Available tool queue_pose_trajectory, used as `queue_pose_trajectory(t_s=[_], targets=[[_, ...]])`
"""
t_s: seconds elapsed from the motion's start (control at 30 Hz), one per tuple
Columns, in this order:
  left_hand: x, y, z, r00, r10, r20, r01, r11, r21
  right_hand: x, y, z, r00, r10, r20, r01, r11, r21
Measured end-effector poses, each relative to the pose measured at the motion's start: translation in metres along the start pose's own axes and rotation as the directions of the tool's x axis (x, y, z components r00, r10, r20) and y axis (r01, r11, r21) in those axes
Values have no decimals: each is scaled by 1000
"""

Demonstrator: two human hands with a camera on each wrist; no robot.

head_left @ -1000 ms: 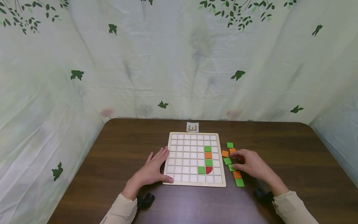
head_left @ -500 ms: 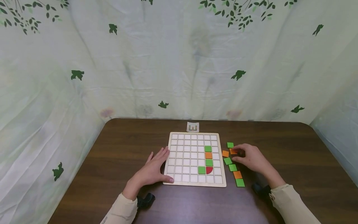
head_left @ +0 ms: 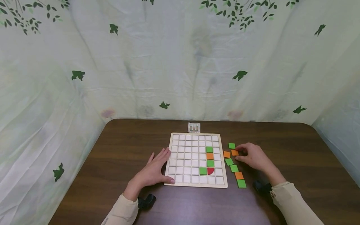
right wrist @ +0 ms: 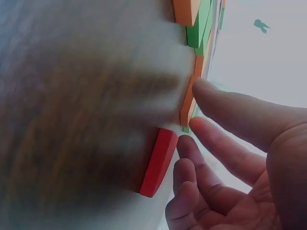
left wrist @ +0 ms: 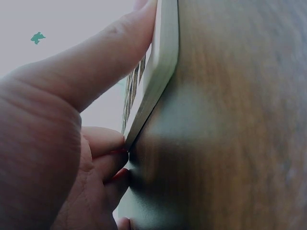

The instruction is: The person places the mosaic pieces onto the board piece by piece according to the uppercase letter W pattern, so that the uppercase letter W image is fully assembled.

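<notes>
My left hand rests at the left edge of a white grid board, its thumb over the near left corner and its other fingers along the side. Green, orange and red pieces sit in some squares at the board's right. Beyond that side, my right hand is at an orange tile, thumb and index finger spread about its right end. The right wrist view shows a red piece on the table beside the other, bent fingers; from the head view the hand hides it.
Loose green tiles and orange tiles form an uneven line right of the board. A small printed grid card lies at its far edge. The dark wooden table ends at a leaf-printed curtain.
My right hand has moved away from me along the tiles, from a green tile to the orange one, then drawn slightly right. The left hand stays on the board.
</notes>
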State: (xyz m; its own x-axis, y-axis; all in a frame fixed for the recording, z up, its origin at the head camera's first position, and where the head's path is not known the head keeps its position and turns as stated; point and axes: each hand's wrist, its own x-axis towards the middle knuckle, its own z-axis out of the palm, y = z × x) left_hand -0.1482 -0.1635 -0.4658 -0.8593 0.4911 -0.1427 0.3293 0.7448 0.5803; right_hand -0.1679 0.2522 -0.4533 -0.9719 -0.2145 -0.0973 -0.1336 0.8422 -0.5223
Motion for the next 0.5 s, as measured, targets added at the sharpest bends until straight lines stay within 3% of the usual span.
queue_pose_trajectory(t_s=[0.5], targets=[[1,2,-1,1000,-3,8,3,1000,0,0,-1,-1,1000,0,30,0,1000,5]])
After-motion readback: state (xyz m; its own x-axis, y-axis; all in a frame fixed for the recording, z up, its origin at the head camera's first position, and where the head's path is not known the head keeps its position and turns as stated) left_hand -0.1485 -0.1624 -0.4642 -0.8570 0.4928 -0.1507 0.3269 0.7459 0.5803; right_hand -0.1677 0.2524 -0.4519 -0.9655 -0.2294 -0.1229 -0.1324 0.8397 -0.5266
